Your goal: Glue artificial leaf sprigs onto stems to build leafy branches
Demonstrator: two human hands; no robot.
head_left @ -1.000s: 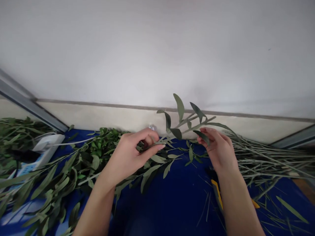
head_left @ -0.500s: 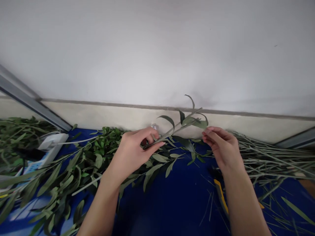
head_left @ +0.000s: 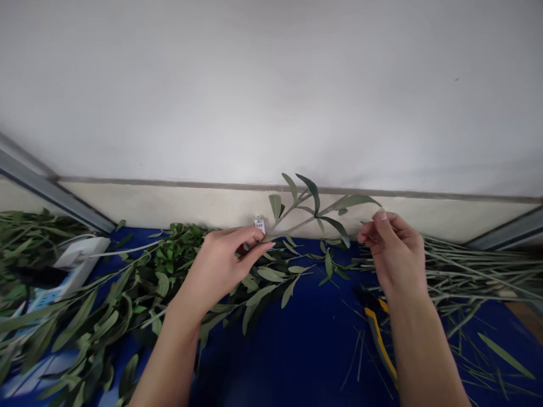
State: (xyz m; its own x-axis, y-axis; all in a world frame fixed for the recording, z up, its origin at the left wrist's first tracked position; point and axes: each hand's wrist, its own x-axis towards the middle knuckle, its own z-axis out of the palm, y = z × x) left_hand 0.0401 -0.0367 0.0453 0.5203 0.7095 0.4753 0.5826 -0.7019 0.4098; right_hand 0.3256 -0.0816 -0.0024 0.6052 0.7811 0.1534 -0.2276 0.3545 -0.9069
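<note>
My left hand (head_left: pixel 227 260) pinches the lower end of a forked leafy sprig (head_left: pixel 316 215), whose two stems spread up and to the right in front of the wall's pale lower band. My right hand (head_left: pixel 394 249) is closed in a pinch at the tip of the sprig's rightmost long leaf; whether the fingertips grip the leaf is hard to tell. A small white printed tag (head_left: pixel 259 225) shows just behind my left fingers. Leafy branches (head_left: pixel 271 275) lie beneath and beside my left hand.
Piled greenery (head_left: pixel 106 316) covers the left of the blue table (head_left: pixel 297 350), beside a white power strip (head_left: pixel 80 263) with a black plug. Yellow-handled pliers (head_left: pixel 379 342) lie by my right forearm. Bare stems (head_left: pixel 475 271) are heaped at the right. A white wall (head_left: pixel 271 102) stands behind.
The sprig has turned in my left hand, so its two stems now spread apart. My right hand has moved slightly right and up. The view has shifted a little.
</note>
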